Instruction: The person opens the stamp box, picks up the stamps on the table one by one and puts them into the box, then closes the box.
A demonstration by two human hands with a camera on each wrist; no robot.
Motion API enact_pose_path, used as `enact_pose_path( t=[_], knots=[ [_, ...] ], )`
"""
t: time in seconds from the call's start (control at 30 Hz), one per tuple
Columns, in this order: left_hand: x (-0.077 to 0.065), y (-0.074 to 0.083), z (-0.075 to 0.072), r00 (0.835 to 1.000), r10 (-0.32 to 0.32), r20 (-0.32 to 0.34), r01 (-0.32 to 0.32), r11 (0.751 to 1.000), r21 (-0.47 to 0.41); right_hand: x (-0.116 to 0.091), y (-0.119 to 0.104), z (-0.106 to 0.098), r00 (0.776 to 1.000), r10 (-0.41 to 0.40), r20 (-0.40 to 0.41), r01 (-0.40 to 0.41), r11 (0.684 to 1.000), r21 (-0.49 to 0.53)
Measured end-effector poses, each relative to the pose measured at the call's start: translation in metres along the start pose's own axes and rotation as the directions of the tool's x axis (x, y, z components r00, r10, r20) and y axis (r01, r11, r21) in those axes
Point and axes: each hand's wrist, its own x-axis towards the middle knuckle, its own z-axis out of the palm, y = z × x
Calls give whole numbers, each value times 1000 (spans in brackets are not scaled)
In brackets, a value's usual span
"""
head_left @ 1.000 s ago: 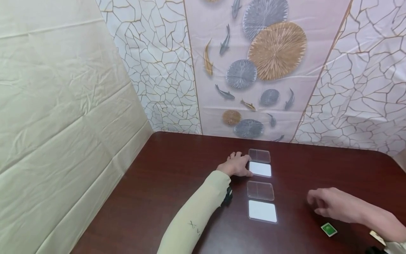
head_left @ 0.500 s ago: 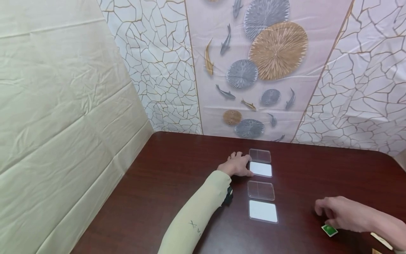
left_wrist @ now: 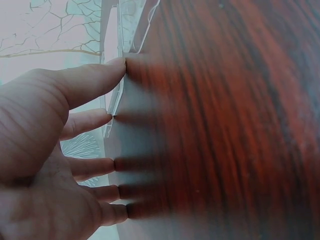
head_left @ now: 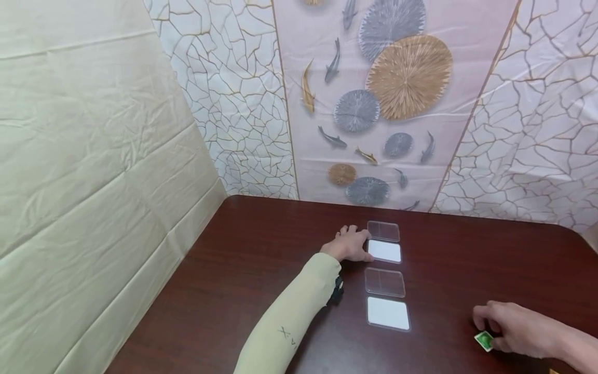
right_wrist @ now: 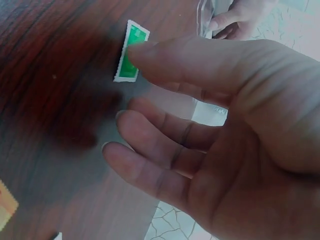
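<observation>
My left hand (head_left: 349, 244) rests on the table with its fingers spread. Its thumb and index fingertip touch the left edge of a clear plastic holder with a white insert (head_left: 386, 251); in the left wrist view the fingertips (left_wrist: 117, 72) meet the table beside the clear rim. My right hand (head_left: 518, 328) hovers low over a small green stamp (head_left: 484, 341) with a white perforated border, lying on the table. In the right wrist view the thumb tip overlaps the green stamp (right_wrist: 129, 67), while the other visible fingers are loosely bent and apart from it.
A clear plastic panel (head_left: 383, 231) lies beyond the touched holder. Nearer, another clear panel (head_left: 385, 282) and a white-filled holder (head_left: 388, 313) continue the column. An orange perforated piece (right_wrist: 6, 204) shows at the right wrist view's edge. Patterned cloth (head_left: 364, 104) hangs behind the table.
My right hand has moved right and nearer, coming down to the green stamp, which has turned slightly. The left hand keeps its place at the holder.
</observation>
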Motion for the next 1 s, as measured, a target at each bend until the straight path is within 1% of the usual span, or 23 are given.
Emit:
enact_pose_path(
  t=[0.03,0.1,0.2,0.37,0.6,0.67,0.8,1.0],
  knots=[
    [0,0,0,1000,-1,1,1,1000,-3,0,0,2,1000,6,-10,-6,1000,-14],
    [-1,0,1,1000,-5,3,5,1000,-8,-2,1,5,999,-15,-37,14,999,-36],
    [-1,0,1,1000,-7,2,7,1000,-14,-2,1,6,998,-19,-61,15,998,-58],
    [-1,0,-1,1000,-6,-4,6,1000,-8,-2,2,6,998,-14,-59,11,999,-48],
    [-2,-1,-1,1000,-7,3,7,1000,-15,-1,5,6,1000,-2,-22,2,1000,19],
    [-2,-2,0,1000,-13,5,13,1000,-16,-1,6,7,1000,-14,-27,14,1000,22],
    [-1,-2,1,1000,-11,7,11,1000,-15,0,7,8,1000,6,-18,-5,1000,31],
    [-1,-3,1,1000,-8,5,8,1000,-24,2,4,6,994,98,39,-101,992,73]
  ],
)
